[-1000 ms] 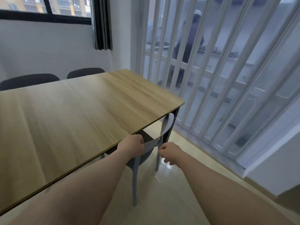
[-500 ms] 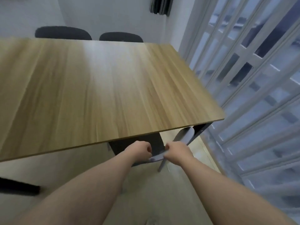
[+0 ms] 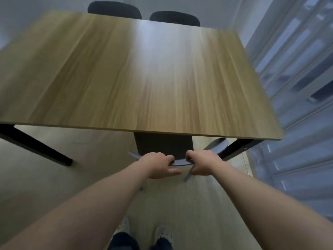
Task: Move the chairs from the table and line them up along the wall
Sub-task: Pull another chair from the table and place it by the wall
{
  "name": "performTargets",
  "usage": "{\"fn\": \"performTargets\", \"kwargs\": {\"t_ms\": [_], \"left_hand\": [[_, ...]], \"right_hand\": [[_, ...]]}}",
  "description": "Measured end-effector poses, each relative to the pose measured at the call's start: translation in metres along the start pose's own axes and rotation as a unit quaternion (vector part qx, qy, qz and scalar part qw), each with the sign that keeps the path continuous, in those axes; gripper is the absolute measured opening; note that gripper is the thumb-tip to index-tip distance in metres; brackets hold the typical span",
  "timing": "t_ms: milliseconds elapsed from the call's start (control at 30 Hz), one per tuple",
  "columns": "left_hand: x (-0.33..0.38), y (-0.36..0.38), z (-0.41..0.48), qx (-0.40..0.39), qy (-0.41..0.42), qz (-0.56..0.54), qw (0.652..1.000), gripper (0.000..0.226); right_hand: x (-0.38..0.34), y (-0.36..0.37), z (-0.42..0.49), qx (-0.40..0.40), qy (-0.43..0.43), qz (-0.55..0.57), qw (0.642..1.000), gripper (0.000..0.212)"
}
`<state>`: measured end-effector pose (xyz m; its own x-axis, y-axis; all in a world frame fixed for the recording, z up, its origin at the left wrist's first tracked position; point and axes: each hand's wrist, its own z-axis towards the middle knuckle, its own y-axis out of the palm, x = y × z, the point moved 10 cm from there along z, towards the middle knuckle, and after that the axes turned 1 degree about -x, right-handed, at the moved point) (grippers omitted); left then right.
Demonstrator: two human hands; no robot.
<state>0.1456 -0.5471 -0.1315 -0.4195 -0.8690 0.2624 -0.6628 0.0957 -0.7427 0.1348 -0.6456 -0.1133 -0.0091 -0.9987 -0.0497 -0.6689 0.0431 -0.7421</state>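
**Q:** Where is the chair, and is anyone holding it?

**A:** The near chair (image 3: 164,145) is pushed in under the near edge of the wooden table (image 3: 144,78). The left hand (image 3: 158,165) and right hand (image 3: 203,164) each curl their fingers round its grey curved backrest (image 3: 181,162), close together.

**Q:** How will it handle?

**A:** Probably rigid and fairly light. The backrest looks like the safest place to hold it. Two more dark chairs (image 3: 114,8) stand at the table's far side. No containers are visible.
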Motion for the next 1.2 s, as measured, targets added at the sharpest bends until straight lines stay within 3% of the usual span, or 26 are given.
{"fn": "performTargets", "kwargs": {"t_ms": [167, 500, 700, 1200], "left_hand": [[0.002, -0.006, -0.01, 0.058, -0.007, 0.07, 0.996, 0.027], [-0.049, 0.01, -0.044, 0.027, 0.041, 0.072, 0.996, 0.029], [-0.089, 0.028, -0.078, 0.005, 0.068, 0.127, 0.99, 0.028], [-0.143, 0.123, -0.212, 0.058, 0.099, 0.179, 0.977, 0.02]], "right_hand": [[-0.014, -0.003, -0.003, 0.1, 0.026, -0.004, 0.995, 0.024], [-0.079, 0.017, -0.022, 0.082, 0.041, 0.018, 0.996, 0.017], [-0.133, 0.041, -0.04, 0.088, 0.072, 0.056, 0.992, 0.014], [-0.254, 0.142, -0.138, 0.104, 0.049, 0.091, 0.989, 0.008]]}}
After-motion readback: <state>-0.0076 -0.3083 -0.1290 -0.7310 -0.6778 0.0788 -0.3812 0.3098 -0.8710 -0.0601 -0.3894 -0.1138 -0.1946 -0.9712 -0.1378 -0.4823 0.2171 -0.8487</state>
